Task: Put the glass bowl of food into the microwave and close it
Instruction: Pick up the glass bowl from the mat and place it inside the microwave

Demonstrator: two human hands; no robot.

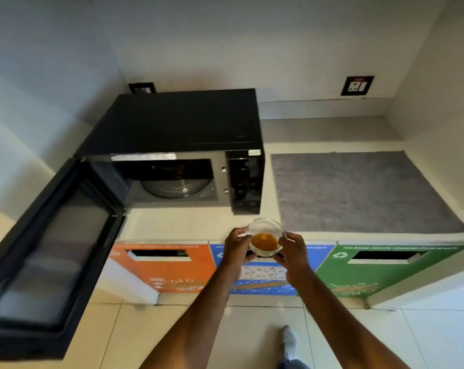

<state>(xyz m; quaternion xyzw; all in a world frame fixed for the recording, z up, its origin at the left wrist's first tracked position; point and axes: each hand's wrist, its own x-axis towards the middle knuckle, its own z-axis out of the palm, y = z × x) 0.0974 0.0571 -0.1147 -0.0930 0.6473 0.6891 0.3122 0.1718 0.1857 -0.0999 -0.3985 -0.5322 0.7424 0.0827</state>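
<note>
A small clear glass bowl [265, 237] with orange-yellow food in it is held between both hands, just off the counter's front edge. My left hand [236, 245] grips its left side and my right hand [292, 249] its right side. The black microwave [177, 123] stands on the counter to the upper left of the bowl. Its door [52, 241] is swung wide open to the left. Inside, the cavity shows a round glass turntable [176, 189] with nothing on it.
A grey mat [358, 190] lies on the pale counter to the right of the microwave. Below the counter front are orange [167, 267], blue [263, 283] and green [358, 270] waste bin panels with slots. A wall socket [357, 85] sits at the back right. A shoe [289, 339] shows on the tiled floor.
</note>
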